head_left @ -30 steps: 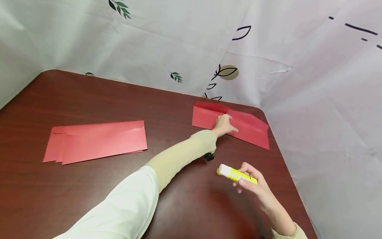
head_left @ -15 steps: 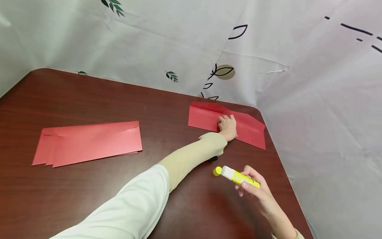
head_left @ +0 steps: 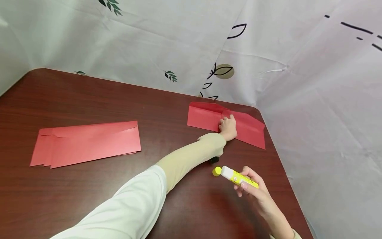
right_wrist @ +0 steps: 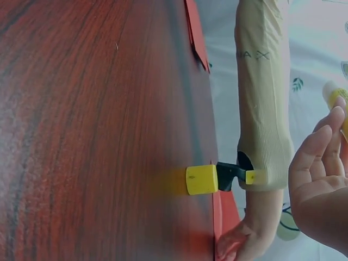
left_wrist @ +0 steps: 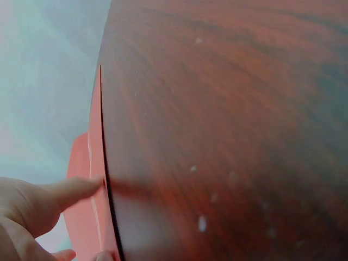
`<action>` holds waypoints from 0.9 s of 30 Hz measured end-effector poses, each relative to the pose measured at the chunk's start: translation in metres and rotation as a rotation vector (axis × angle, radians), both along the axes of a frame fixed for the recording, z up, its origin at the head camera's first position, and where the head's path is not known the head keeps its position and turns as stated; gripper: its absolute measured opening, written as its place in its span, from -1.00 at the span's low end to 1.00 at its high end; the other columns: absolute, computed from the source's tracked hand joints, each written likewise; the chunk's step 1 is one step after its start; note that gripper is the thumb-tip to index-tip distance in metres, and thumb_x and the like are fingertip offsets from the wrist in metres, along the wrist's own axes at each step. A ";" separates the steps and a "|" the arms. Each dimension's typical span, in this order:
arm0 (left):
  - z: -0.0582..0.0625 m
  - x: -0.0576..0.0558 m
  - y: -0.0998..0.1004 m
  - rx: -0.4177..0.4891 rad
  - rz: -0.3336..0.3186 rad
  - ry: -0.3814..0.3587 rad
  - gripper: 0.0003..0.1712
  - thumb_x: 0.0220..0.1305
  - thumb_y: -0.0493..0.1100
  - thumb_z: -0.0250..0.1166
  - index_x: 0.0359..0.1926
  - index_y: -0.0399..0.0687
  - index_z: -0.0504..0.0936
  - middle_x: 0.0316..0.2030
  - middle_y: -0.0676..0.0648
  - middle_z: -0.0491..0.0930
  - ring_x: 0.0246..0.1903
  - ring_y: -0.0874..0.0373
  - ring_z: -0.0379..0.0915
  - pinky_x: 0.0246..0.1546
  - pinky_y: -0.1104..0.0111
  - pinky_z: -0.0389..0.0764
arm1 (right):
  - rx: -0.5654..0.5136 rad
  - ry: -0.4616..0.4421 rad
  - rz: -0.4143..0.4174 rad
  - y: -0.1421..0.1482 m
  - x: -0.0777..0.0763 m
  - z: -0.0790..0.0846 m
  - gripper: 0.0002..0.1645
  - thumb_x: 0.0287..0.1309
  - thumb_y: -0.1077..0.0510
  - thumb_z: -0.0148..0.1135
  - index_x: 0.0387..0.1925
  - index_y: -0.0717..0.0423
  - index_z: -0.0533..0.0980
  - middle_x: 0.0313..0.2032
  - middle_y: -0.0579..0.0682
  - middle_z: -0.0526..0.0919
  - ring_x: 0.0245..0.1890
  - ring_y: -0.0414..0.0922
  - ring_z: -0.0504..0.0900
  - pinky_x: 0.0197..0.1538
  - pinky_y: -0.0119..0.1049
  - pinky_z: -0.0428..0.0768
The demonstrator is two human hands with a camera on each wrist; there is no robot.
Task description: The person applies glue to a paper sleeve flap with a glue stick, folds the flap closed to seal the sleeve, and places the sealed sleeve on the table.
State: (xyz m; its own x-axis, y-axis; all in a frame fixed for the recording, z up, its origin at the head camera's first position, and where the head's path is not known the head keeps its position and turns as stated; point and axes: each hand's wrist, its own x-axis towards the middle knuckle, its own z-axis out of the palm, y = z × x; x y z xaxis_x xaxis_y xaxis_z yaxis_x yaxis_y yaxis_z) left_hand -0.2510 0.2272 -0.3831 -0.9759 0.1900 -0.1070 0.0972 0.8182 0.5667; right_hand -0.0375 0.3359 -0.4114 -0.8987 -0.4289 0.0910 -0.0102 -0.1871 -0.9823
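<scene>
My left hand (head_left: 228,128) reaches to the far right of the table and rests on two overlapping red envelopes, mostly on the right one (head_left: 248,127). The left one (head_left: 203,117) has its flap raised. In the left wrist view, a straight finger (left_wrist: 76,191) touches the envelope (left_wrist: 97,157) near its edge. My right hand (head_left: 253,187) holds a yellow glue stick (head_left: 240,178) between thumb and fingers, white end pointing left. Its yellow cap (head_left: 217,171) stands on the table just beyond that end; the right wrist view shows the cap (right_wrist: 201,179) too.
Several red envelopes (head_left: 89,142) lie fanned in a stack on the left of the brown table (head_left: 89,99). A white patterned curtain (head_left: 143,39) closes off the back and right sides. My left forearm (head_left: 191,152) crosses the middle.
My left hand has shifted slightly right on the envelopes, and its spread thumb no longer shows. The right hand keeps the glue stick nearly still. The view has turned slightly right.
</scene>
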 end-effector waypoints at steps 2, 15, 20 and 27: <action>0.001 0.003 0.001 0.016 0.007 -0.010 -0.18 -0.07 0.04 0.52 0.14 -0.01 0.27 0.00 -0.13 0.43 0.03 -0.02 0.35 -0.12 0.26 0.57 | -0.009 -0.001 0.000 0.000 0.000 0.000 -0.63 0.19 0.46 -0.29 -0.10 0.11 0.34 -0.33 0.08 0.63 -0.38 -0.05 0.60 -0.46 -0.21 0.55; -0.011 -0.005 -0.001 -0.170 0.128 0.111 -0.09 -0.16 0.38 0.44 0.14 0.10 0.33 0.07 -0.06 0.40 0.10 0.04 0.22 -0.03 0.24 0.39 | -0.022 -0.016 -0.003 -0.005 0.005 0.007 -0.65 0.20 0.45 -0.28 -0.12 0.10 0.35 -0.33 0.04 0.64 -0.36 -0.12 0.61 -0.45 -0.24 0.55; -0.008 -0.011 -0.006 -0.103 0.129 0.080 -0.06 -0.14 0.20 0.51 0.23 0.07 0.26 0.11 -0.09 0.36 0.12 -0.01 0.21 -0.02 0.21 0.45 | 0.004 -0.017 -0.010 -0.017 0.008 0.026 -0.66 0.22 0.42 -0.26 -0.14 0.04 0.37 -0.34 -0.04 0.65 -0.37 -0.18 0.60 -0.45 -0.27 0.52; -0.008 -0.019 -0.012 0.041 0.136 0.026 0.11 -0.29 0.07 0.60 0.30 0.08 0.19 0.13 -0.16 0.33 0.14 -0.06 0.20 0.01 0.14 0.50 | 0.050 -0.015 -0.009 -0.039 0.011 0.058 -0.71 0.26 0.34 -0.18 -0.18 -0.08 0.38 -0.35 -0.17 0.66 -0.38 -0.28 0.59 -0.43 -0.33 0.50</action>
State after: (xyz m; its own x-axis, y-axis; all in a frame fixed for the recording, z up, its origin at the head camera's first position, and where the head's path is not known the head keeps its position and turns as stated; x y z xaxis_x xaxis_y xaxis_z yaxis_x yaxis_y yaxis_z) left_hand -0.2700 0.2153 -0.3909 -0.9953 0.0597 -0.0760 0.0022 0.8008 0.5989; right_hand -0.0261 0.2970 -0.3537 -0.9038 -0.4243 0.0561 0.0033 -0.1378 -0.9905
